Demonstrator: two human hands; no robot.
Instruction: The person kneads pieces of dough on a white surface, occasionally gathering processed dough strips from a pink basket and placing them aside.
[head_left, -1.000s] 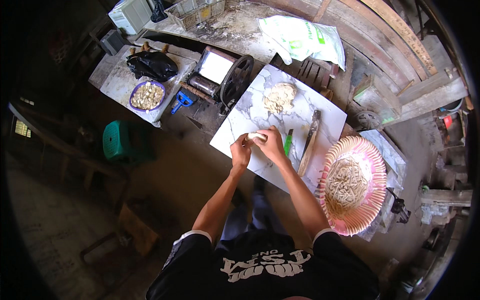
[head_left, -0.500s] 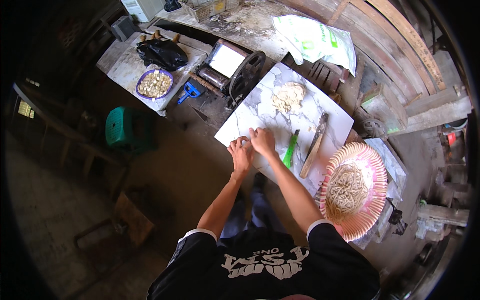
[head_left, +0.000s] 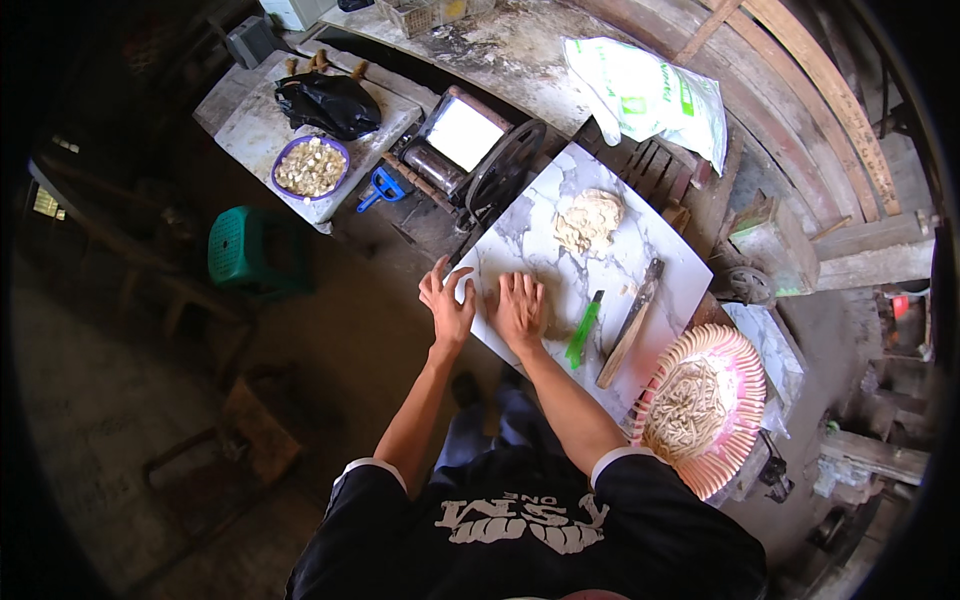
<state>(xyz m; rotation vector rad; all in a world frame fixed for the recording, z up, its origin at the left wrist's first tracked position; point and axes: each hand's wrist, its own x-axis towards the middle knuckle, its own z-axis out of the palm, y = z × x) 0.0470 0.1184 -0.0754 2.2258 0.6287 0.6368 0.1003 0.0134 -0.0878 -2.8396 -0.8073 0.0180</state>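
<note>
My left hand (head_left: 449,303) hovers at the left corner of the marble-patterned board (head_left: 640,232), its fingers spread and curved with nothing visible in them. Beside it, my right hand (head_left: 519,308) lies palm down on the board, fingers stretched out; whatever is beneath the palm is hidden. A lump of pale dough (head_left: 588,220) rests toward the board's far side. Right of my right hand lie a green-handled knife (head_left: 583,334) and a long wooden-handled blade (head_left: 630,330). Off the board's near right side, a pink-rimmed basket (head_left: 742,385) holds many thin pale dough strips (head_left: 688,410).
A roller machine with a large wheel (head_left: 505,172) stands beyond the board. Farther left are a purple bowl of pale chunks (head_left: 311,167), a black plastic bag (head_left: 330,105), a blue scraper (head_left: 380,188) and a green stool (head_left: 255,250). A white sack (head_left: 650,100) lies at the back.
My hands were close together with bent fingers near the board's edge. They have parted: the left moved left with fingers spread, and the right has flattened onto the board.
</note>
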